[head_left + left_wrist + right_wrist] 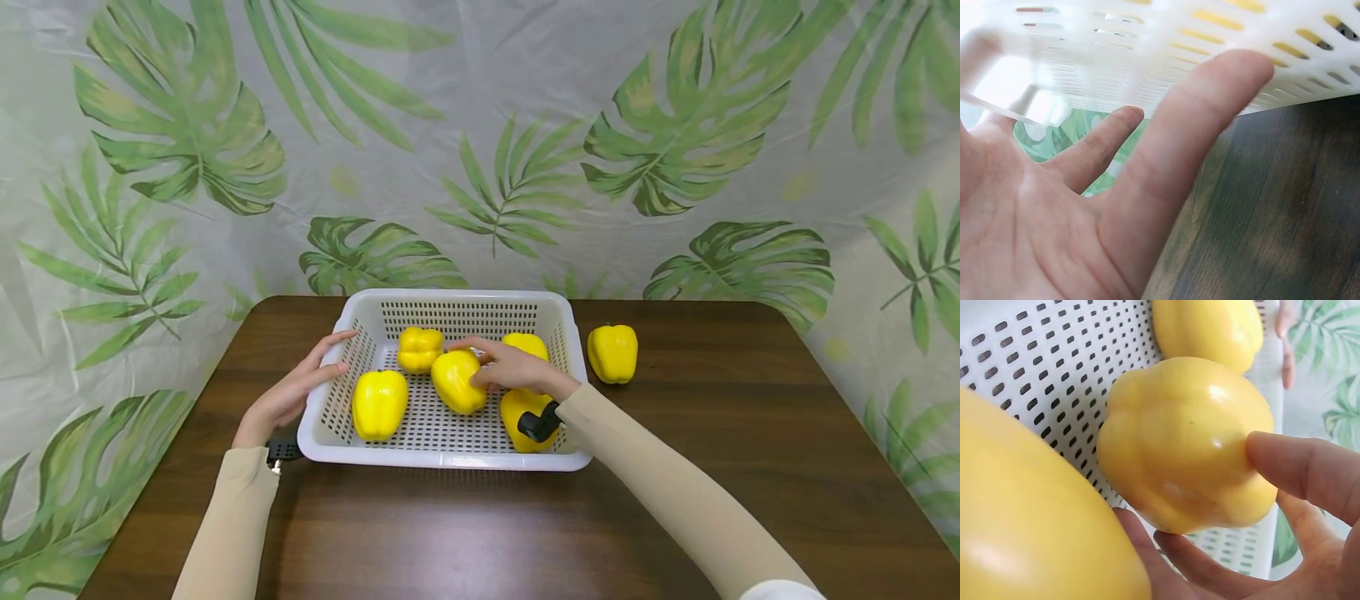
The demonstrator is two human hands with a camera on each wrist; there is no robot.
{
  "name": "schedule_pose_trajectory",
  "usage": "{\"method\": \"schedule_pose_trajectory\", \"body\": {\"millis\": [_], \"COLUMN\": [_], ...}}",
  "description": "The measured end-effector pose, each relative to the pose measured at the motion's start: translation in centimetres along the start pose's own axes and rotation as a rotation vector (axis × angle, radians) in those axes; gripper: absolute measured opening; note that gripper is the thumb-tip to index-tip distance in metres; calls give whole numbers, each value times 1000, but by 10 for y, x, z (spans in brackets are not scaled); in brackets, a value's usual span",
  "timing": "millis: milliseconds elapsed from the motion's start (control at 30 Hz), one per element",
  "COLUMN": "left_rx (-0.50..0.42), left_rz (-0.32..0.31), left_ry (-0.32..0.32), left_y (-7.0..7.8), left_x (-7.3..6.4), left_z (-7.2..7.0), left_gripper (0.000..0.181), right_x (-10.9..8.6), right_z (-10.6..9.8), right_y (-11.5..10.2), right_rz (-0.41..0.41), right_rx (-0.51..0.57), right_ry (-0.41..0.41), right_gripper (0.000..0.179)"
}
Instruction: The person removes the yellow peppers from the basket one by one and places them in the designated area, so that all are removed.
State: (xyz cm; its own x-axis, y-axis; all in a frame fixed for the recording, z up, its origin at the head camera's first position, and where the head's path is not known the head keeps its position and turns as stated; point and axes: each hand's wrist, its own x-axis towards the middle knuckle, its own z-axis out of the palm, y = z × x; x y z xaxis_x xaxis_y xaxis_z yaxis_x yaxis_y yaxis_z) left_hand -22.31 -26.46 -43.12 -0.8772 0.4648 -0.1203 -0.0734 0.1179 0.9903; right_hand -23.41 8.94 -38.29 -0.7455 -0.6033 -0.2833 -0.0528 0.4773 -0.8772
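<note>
Head view: yellow bell pepper (pixel 456 387), gripped by right hand (pixel 519 367) inside white perforated plastic basket (pixel 450 459); long axis slants far-left to near-right, lobed end nearer. Five inside, one outer pepper (pixel 612 355) on brown wooden table (pixel 720 408). Left hand (pixel 288 393) spread at left rim.

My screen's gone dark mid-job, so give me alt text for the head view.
A person's right hand has a yellow pepper in its grip, inside a white basket with four other peppers. The left hand touches the basket's left side; a sixth pepper sits on the table, right of the basket.
</note>
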Motion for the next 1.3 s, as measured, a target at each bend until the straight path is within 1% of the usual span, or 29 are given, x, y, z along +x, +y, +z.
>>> {"method": "schedule_pose_trajectory", "body": {"millis": [100,267,400,533,833,1067,1300], "left_rx": [-2,-1,-1,1,1,5,8], "left_rz": [-2,-4,-5,-6,2,2,-3], "left_ry": [1,2,1,0,-1,1,4], "left_y": [0,0,-1,-1,0,0,0], "left_x": [0,0,0,0,0,0,0], "left_z": [0,0,0,0,1,0,1], "left_gripper": [57,58,57,58,59,59,59], "right_x": [-2,-6,-13,-18,-30,-38,-53], "right_z": [-3,-7,-12,-19,-33,-41,-53], "right_y": [0,1,0,1,4,6,8], "right_rz": [0,2,-3,-22,-42,-38,-82], "right_rx": [15,70,105,133,157,189,215], "right_ry": [18,27,43,55,64,91,107], "right_gripper": [55,53,53,53,54,55,56]}}
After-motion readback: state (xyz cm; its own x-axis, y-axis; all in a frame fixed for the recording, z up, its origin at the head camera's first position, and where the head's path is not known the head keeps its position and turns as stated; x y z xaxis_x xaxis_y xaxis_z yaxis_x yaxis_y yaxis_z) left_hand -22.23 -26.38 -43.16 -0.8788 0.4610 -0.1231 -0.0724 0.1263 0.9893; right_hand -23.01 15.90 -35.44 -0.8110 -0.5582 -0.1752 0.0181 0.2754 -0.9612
